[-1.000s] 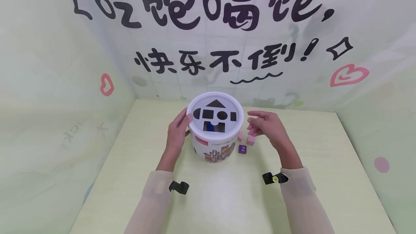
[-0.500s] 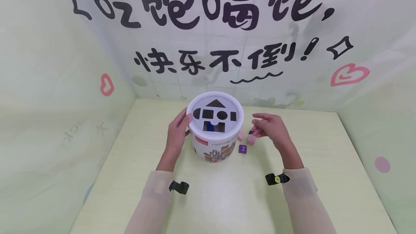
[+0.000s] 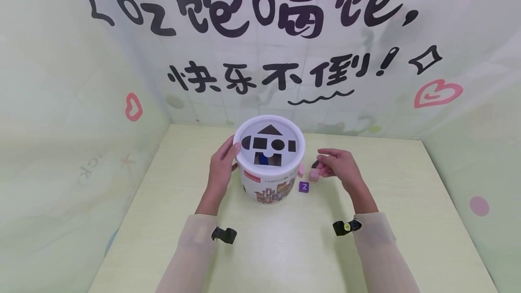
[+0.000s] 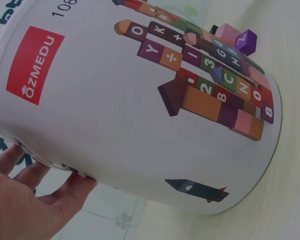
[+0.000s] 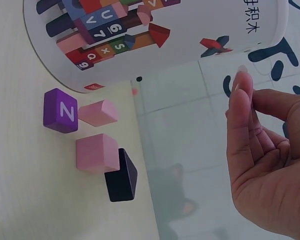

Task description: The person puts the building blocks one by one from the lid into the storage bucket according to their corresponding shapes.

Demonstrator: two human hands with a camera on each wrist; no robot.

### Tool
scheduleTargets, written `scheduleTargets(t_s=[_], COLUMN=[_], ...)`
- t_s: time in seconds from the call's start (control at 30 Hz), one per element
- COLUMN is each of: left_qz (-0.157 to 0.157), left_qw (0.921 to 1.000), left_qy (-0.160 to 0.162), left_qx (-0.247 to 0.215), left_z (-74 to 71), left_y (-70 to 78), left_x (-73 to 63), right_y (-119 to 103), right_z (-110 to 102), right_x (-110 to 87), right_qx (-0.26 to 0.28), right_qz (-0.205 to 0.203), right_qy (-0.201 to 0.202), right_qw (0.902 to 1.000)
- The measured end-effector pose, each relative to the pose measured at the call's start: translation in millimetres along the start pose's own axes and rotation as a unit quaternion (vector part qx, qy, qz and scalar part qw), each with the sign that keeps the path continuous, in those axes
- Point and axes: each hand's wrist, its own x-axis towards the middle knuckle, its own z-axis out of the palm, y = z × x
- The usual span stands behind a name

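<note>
A white toy-block bucket (image 3: pixel 250 182) stands on the table. Its lid (image 3: pixel 249 159) has several shaped holes, and something blue shows through the notched one. My left hand (image 3: pixel 220 166) holds the bucket's left side, thumb at the rim and fingers against the wall. To the right of the bucket is my right hand (image 3: pixel 342 166), with thumb and fingers close together and nothing visible between them. Near its fingertips lie a dark block (image 5: pixel 122 177), a pink cube (image 5: pixel 95 152), a pink wedge-like block (image 5: pixel 100 113) and a purple block with a Z (image 5: pixel 60 111).
The pale table (image 3: pixel 264 252) extends in front of the bucket and to both sides. A printed cloth backdrop (image 3: pixel 228 107) rises directly behind the table's back edge, with more cloth along the left and right sides.
My right hand has drawn away from the bucket, rightward and slightly down, beside the blocks. The dark block now shows by its fingertips. The left hand and bucket have stayed put.
</note>
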Motion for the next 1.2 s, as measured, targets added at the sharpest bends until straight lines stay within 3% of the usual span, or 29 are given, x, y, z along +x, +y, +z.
scheduleTargets(t_s=[0.73, 1.2], left_qz=[0.003, 0.007], left_qw=[1.0, 1.0], left_qy=[-0.002, 0.0], left_qx=[0.001, 0.001], left_z=[-0.6, -0.2], left_y=[-2.0, -1.0], left_x=[0.8, 1.3], right_y=[43.7, 64.5], right_z=[0.1, 2.8], right_x=[9.6, 14.9], right_qx=[0.006, -0.018], right_qz=[0.034, 0.063], right_qy=[0.018, 0.005], right_qw=[0.9992, 0.9978])
